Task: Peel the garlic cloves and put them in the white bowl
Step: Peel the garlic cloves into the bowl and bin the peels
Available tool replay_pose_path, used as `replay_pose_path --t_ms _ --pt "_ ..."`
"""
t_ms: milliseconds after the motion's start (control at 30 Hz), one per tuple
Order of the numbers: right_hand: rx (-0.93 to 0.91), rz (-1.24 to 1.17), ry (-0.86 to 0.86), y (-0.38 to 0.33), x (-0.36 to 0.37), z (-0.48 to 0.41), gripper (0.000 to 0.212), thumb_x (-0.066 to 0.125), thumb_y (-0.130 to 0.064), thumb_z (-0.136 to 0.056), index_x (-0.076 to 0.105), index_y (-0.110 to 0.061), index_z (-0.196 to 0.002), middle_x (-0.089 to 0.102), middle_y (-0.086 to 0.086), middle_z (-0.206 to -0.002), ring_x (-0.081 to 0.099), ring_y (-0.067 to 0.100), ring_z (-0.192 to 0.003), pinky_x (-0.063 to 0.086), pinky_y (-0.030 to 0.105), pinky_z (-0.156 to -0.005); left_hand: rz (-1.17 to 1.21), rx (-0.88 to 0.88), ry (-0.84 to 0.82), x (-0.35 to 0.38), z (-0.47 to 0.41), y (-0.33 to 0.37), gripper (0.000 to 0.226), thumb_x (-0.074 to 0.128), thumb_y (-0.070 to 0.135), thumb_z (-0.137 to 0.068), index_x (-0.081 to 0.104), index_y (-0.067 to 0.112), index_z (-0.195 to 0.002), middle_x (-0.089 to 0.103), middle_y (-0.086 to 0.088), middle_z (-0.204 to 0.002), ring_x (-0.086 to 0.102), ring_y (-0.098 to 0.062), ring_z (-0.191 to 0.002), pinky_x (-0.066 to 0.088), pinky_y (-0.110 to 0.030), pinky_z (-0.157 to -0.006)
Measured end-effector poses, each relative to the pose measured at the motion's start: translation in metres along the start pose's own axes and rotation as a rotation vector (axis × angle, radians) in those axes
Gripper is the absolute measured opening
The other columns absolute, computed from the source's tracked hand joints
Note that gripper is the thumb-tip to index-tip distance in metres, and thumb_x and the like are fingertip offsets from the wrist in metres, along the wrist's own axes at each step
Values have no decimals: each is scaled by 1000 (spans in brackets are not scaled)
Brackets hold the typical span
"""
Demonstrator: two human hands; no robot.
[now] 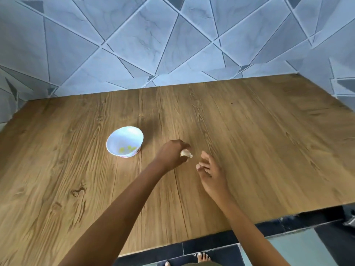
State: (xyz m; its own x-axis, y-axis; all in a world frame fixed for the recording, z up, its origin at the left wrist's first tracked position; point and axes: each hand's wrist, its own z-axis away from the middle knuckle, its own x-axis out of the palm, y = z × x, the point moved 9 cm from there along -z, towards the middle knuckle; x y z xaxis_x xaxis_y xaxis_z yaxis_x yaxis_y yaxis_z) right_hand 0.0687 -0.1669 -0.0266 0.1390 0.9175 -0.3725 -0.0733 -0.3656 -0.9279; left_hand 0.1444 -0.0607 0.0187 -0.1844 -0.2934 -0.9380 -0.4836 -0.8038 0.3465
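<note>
Small pale papery-skinned garlic clove (186, 153): pinched at the fingertips of the left hand (171, 154), just above the board, its pointed end sticking out toward the right hand. Whether any skin is already off is too blurred to tell.

Handling, as I judge it: very light, firm inside, with a dry, brittle skin that tears in flakes. A stripped clove turns tacky rather than slippery. Best held across its fat middle, leaving the tip or root end free for the other hand's nails to start the peel (hard squeezing would only bruise it).

Right hand (210, 172): near the clove but apart from it, fingers loosely bent and spread, nothing visible in them.

Small round white bowl (123, 138) with a scalloped rim: beyond the left hand and off to its outer side, a short reach away. Yellowish bits (126, 149) lie in its bottom; I cannot tell if they are cloves.

Brown wood-grain table (249, 141) under both hands; grey marbled tile wall (134, 45) past it.
</note>
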Motion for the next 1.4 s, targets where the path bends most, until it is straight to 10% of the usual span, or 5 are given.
replay_pose_path --t_ms 400,1133,1400 --pt "295 -823 -236 7 14 -38 21 58 -15 -90 65 -10 -109 71 -2 -83 68 7 -88 54 25 -85 874 -248 199 3 15 -8 22 79 10 -73 66 11 -90 68 -5 -93 68 -17 -80 54 -20 -67" --pt "292 -763 -158 8 30 -49 21 66 -8 -84 66 -3 -104 70 8 -98 68 12 -90 55 18 -69 865 -429 341 3 33 -36 6 67 4 -83 70 -1 -84 70 -20 -81 67 -34 -73 55 -47 -74" --pt "-297 157 30 -34 5 -75 17 67 -19 -86 72 -8 -98 70 3 -86 58 9 -67 41 12 -60 1159 -625 422 10 60 -63 6 65 3 -85 61 5 -81 65 -3 -68 59 -9 -59 47 -15 -54"
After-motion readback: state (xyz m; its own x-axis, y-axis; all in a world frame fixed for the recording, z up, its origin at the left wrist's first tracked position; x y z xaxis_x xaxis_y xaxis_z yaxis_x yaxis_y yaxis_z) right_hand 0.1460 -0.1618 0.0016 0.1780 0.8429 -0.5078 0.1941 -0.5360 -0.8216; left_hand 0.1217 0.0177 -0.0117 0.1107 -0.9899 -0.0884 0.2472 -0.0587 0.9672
